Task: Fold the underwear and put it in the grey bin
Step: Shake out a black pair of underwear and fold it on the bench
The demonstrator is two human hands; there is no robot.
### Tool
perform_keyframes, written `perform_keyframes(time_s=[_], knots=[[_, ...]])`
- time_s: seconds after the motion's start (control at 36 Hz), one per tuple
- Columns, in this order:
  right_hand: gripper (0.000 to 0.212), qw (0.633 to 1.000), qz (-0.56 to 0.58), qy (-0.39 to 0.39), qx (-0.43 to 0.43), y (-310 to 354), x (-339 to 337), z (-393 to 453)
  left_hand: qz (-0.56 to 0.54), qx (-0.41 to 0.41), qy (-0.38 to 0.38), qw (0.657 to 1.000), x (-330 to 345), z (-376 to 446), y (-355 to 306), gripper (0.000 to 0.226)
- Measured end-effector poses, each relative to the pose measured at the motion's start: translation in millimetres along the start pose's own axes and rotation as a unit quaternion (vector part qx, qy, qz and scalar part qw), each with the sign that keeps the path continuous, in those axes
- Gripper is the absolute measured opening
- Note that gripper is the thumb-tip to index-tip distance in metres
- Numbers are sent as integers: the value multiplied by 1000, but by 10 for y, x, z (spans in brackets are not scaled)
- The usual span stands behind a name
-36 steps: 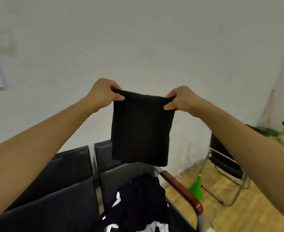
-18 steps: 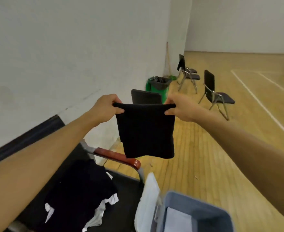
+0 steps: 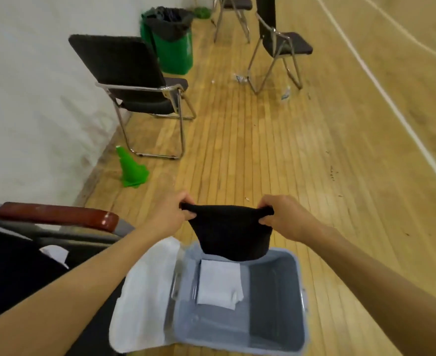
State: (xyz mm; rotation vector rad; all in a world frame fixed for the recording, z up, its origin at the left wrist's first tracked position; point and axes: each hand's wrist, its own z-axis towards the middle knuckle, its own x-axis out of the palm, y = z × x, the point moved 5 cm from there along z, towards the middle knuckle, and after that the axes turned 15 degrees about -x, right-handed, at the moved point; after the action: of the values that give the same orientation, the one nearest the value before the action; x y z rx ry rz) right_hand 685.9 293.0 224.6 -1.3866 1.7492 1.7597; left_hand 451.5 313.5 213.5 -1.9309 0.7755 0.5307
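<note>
Grey bin (image 3: 298,301) stands on wooden gym floor (image 3: 276,150).

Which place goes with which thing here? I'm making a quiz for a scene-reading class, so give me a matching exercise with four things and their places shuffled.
Things:
1. black underwear
2. pale folded cloth
3. green cone
4. white lid

Places:
A. on the wooden floor by the wall
B. lying inside the grey bin
C. hanging open at the bin's left side
D. held by the left hand and right hand above the bin

Pairs: 1-D, 2-B, 3-A, 4-C
</note>
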Motion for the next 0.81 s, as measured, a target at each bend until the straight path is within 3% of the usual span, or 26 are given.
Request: perform_keyframes(time_s=[0.22,0.42,0.5,0.69,0.81], knots=[[23,992,-17,12,125,-2171,1888,165,-7,-16,76,997,2226,1294,1118,38],[23,978,-20,53,202,-3305,3317,-80,25,-31,98,994,3824,1788,2182,34],[26,971,-22,68,227,-3580,3740,-255,35,-62,124,990,4315,1799,2532,27],[28,959,-49,69,272,-4229,4281,-112,9,-86,118,989,5172,2277,2936,37],[39,949,-53,24,308,-4925,4606,397,-6,-103,70,992,5801,2971,3117,19]])
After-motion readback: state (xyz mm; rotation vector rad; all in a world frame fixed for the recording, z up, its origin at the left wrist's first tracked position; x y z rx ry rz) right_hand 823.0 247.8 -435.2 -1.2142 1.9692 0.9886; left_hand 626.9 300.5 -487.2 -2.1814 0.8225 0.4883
